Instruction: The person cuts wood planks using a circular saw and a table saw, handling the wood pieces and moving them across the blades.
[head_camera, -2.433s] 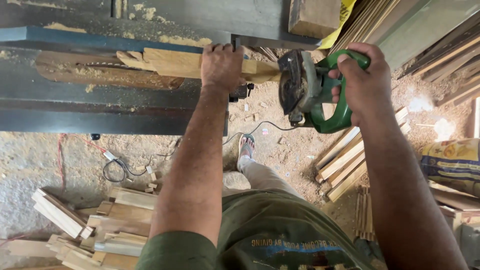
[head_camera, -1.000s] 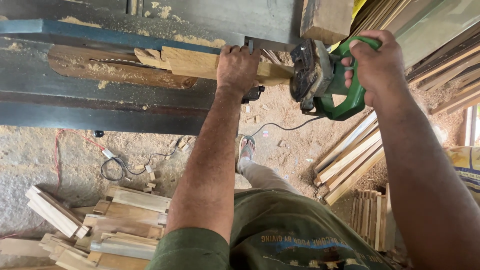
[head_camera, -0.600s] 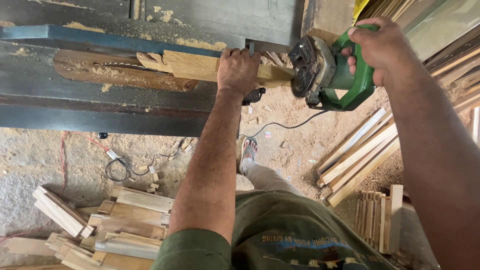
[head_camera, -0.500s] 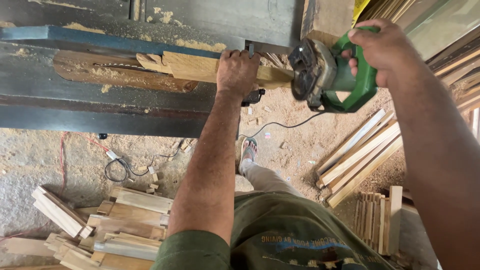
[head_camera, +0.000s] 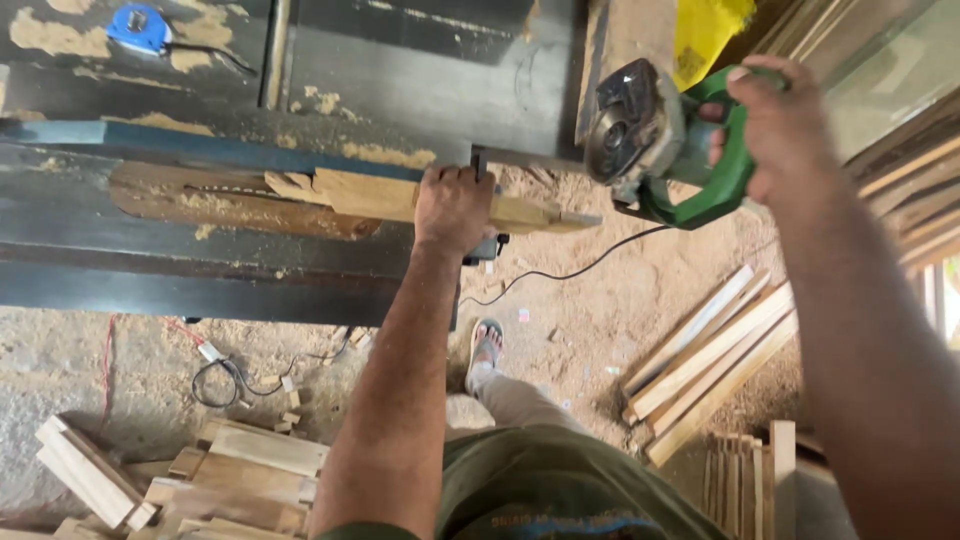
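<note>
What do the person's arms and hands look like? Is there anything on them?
Both arms are bare, with no sleeves showing. The left hand and the right hand have no gloves, rings or watch that I can see. The left forearm looks hairy. Below are an olive-green shirt and light trousers.

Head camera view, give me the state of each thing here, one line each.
Left hand: pressed down on the wood piece.
Wood piece: lying flat on the workbench.
Right hand: closed around the saw's handle.
Green saw: held up, clear of the wood.
</note>
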